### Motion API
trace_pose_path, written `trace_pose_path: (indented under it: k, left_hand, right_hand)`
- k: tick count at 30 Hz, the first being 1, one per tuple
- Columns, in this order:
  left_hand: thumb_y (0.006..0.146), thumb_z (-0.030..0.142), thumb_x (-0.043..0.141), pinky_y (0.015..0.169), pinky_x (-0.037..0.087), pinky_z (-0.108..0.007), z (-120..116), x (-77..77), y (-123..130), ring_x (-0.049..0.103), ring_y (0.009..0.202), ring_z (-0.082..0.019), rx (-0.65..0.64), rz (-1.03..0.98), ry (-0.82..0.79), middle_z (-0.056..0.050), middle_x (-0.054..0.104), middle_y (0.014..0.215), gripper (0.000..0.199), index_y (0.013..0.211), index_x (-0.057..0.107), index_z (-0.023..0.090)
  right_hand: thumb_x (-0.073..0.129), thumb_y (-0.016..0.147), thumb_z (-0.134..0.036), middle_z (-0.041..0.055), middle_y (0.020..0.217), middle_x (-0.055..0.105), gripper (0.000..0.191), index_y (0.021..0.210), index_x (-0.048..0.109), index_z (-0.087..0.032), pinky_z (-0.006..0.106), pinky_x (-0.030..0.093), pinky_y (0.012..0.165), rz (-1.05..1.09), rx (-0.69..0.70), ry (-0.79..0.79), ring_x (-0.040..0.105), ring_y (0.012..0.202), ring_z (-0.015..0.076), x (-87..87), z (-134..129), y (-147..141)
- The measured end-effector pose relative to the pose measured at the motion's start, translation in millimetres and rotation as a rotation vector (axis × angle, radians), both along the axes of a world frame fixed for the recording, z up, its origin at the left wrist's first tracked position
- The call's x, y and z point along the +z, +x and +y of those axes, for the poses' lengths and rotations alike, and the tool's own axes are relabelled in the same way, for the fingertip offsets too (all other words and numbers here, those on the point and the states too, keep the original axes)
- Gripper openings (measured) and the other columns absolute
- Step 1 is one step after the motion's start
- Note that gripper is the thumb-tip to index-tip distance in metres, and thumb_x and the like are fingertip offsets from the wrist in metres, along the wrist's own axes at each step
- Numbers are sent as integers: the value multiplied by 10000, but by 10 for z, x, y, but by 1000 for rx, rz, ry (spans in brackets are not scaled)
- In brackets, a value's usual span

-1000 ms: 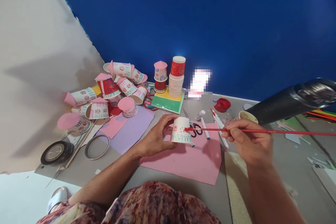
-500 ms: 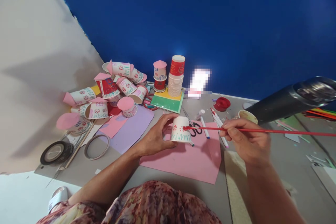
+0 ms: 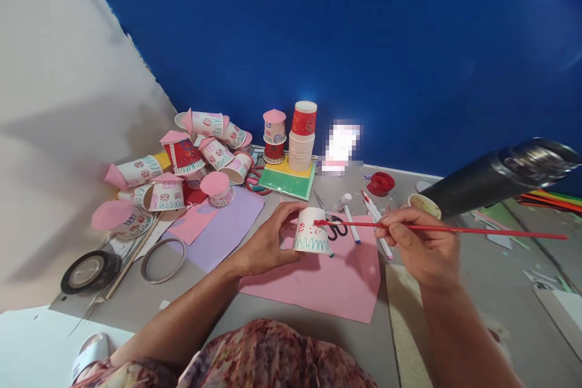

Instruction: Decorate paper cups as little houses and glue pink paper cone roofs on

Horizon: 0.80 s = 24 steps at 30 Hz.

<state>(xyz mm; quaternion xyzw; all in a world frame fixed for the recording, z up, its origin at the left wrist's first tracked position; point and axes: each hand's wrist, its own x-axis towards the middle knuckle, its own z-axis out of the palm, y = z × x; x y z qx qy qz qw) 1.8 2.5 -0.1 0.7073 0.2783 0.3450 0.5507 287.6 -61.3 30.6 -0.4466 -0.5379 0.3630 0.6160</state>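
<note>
A white paper cup [image 3: 311,239], upside down, is held by its side in my left hand [image 3: 268,239]. Red dabs and a green zigzag line mark the cup's wall. My right hand [image 3: 421,245] grips a long red paintbrush [image 3: 482,231], whose red-coated tip touches the cup's upper side. Below the cup lies a pink paper sheet [image 3: 313,291]. Just behind the brush tip are black-handled scissors [image 3: 337,229], partly hidden by the cup and brush. White markers [image 3: 352,224] lie between the cup and my right hand.
Decorated cups with pink paper roofs [image 3: 168,194] are heaped at the left. A cup stack [image 3: 302,151] stands at the back, a red paint dish [image 3: 381,183] to its right. A dark cylinder [image 3: 495,179] leans in from the right. Tape rolls [image 3: 84,276] lie at the left edge.
The view has shifted slightly, so most things sit a little further left and lower. The brush tip stays on the cup, a little nearer the middle of its red dabs.
</note>
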Motion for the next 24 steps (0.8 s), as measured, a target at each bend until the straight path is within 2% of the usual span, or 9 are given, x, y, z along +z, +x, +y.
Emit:
trace_pose_path:
  k: [7,14,19,24]
  left_hand:
    - [730,111,830,1173,448,-429,1,20,-3,531,1356,-269,1,23,-3,-79,487,1444,796,1421,490,315]
    - [717,98,832,1197,419,-437,2,17,-8,515,1376,-274,1,1,-12,-72,490,1451,810,1420,500,326]
    - [726,152,853,1178,441,-454,2,12,1,538,1359,-290,-2,-13,-27,-84,505,1449,782,1411,514,319]
    - [718,120,852,1176,445,-451,9,2,-3,536,1366,-289,-14,-31,-44,-77,493,1459,802,1410,509,332]
  right_hand:
    - [769,913,-323,20,798,763,73,932,796,-257,181,569,592,-30,-4,-15,735,698,129,-14,2,11]
    - [799,882,-361,22,746,758,115,885,799,-246,155,550,539,-18,-65,5,714,634,115,37,7,65]
    - [792,890,-352,25,770,763,106,894,799,-247,164,557,560,-43,-49,-16,717,660,119,34,-2,68]
    - [793,888,-356,21,767,762,107,887,800,-249,153,552,552,-41,-43,-8,717,653,112,32,-6,69]
